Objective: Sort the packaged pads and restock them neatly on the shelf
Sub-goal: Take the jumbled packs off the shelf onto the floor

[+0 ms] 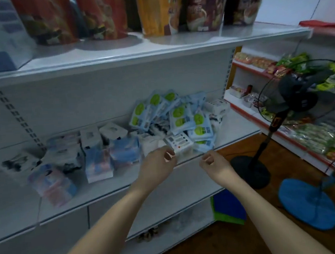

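the pads [182, 117] lie in a loose heap at the right end of the white shelf [99, 190], with more packs [112, 152] standing to their left. my left hand [156, 165] hovers just before a white pack [181, 145] at the shelf edge, fingers curled and holding nothing; my right hand [212, 163] is near it, loosely curled and empty.

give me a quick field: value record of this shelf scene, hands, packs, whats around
left hand: fingers curled, at the shelf edge beside a white pack, holding nothing visible
right hand: curled, empty, just off the shelf edge
shelf: white metal, middle level
green-and-blue packs: loose heap, right side
pink-and-blue packs: roughly upright, left of centre
upper shelf: large snack bags
floor: black fan, blue fan base
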`<state>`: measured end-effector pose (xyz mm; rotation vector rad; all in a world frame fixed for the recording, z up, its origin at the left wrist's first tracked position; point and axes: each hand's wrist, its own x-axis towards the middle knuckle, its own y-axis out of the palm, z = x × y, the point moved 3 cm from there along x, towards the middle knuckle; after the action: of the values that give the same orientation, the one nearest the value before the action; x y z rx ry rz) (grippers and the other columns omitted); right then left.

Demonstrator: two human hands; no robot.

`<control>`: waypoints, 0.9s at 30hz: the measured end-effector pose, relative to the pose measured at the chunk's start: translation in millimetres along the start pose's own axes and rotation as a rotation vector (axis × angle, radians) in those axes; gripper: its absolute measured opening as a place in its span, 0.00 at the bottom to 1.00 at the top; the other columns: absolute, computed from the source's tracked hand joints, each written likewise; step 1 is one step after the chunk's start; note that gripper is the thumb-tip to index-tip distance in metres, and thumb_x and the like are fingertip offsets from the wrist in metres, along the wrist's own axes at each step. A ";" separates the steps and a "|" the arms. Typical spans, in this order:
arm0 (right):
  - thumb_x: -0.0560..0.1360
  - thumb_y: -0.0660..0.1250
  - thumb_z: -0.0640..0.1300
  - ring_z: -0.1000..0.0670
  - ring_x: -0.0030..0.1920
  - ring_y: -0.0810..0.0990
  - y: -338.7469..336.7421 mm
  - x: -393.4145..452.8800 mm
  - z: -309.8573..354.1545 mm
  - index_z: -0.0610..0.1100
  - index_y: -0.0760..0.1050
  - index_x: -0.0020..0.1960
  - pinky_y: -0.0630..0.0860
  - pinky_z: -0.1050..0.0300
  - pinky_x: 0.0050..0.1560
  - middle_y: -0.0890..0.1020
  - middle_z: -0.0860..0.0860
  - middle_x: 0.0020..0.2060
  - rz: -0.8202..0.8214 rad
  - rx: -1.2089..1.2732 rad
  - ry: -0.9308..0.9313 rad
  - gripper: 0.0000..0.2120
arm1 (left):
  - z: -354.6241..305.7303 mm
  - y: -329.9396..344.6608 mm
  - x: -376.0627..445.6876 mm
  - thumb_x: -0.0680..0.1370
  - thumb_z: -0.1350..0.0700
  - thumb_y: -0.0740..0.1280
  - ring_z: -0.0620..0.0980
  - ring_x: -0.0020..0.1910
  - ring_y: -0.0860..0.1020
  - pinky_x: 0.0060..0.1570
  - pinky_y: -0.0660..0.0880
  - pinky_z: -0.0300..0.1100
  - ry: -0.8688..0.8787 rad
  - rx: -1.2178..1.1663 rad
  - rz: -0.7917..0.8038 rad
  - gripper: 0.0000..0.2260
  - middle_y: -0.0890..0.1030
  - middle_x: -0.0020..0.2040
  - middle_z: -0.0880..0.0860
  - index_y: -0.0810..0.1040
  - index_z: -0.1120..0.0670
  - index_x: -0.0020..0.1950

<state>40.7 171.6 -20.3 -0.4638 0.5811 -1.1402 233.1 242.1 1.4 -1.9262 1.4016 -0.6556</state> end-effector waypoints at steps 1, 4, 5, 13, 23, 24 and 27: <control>0.79 0.65 0.44 0.48 0.43 0.76 -7.1 14.7 3.4 0.42 0.72 0.56 0.72 0.57 0.38 0.76 0.50 0.42 -0.015 0.035 0.008 0.08 | -0.6 -2.4 15.5 0.77 0.48 0.67 0.48 0.45 0.78 0.44 0.75 0.42 -0.005 -0.022 -0.016 0.08 0.80 0.48 0.45 0.78 0.48 0.54; 0.79 0.66 0.46 0.46 0.49 0.78 -28.0 55.2 10.9 0.44 0.68 0.59 0.74 0.53 0.45 0.77 0.48 0.49 -0.084 0.146 -0.007 0.13 | -7.1 -7.8 59.1 0.77 0.51 0.68 0.50 0.44 0.79 0.41 0.73 0.40 -0.020 -0.090 -0.068 0.09 0.79 0.47 0.47 0.76 0.52 0.55; 0.78 0.67 0.47 0.46 0.50 0.79 -33.6 65.8 12.2 0.44 0.68 0.59 0.75 0.52 0.47 0.77 0.47 0.51 -0.098 0.168 -0.012 0.14 | -11.8 -7.9 70.7 0.78 0.52 0.67 0.48 0.43 0.78 0.39 0.71 0.37 -0.033 -0.102 -0.069 0.09 0.78 0.47 0.47 0.75 0.53 0.55; 0.73 0.72 0.50 0.44 0.56 0.78 -60.8 153.5 10.7 0.42 0.62 0.64 0.76 0.50 0.53 0.76 0.48 0.55 -0.060 0.119 -0.039 0.27 | -37.9 20.5 157.3 0.75 0.41 0.69 0.54 0.66 0.70 0.56 0.67 0.41 -0.144 -0.114 -0.154 0.29 0.69 0.68 0.53 0.65 0.52 0.72; 0.73 0.73 0.47 0.44 0.56 0.80 -50.9 193.4 -2.4 0.44 0.60 0.66 0.76 0.50 0.52 0.78 0.48 0.60 0.073 0.144 -0.161 0.29 | -64.5 59.7 184.9 0.73 0.45 0.73 0.54 0.68 0.70 0.58 0.67 0.40 -0.323 -0.111 -0.290 0.37 0.70 0.70 0.53 0.59 0.54 0.75; 0.73 0.73 0.47 0.45 0.56 0.80 -52.9 194.6 -3.4 0.43 0.60 0.66 0.75 0.53 0.50 0.79 0.49 0.60 0.079 0.170 -0.187 0.29 | -68.1 59.6 183.2 0.72 0.46 0.74 0.54 0.67 0.71 0.58 0.67 0.40 -0.316 -0.121 -0.333 0.36 0.72 0.69 0.53 0.61 0.54 0.74; 0.73 0.73 0.45 0.48 0.54 0.80 -63.2 197.0 -3.7 0.42 0.65 0.65 0.74 0.56 0.50 0.79 0.52 0.53 0.116 0.279 -0.236 0.26 | -77.3 52.8 171.0 0.69 0.44 0.75 0.56 0.69 0.70 0.64 0.70 0.45 -0.297 -0.132 -0.441 0.42 0.70 0.70 0.54 0.57 0.52 0.77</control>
<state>53.0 -35.0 -22.0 -0.3133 0.2349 -1.0196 195.9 51.3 15.3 -2.3538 0.8619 -0.4528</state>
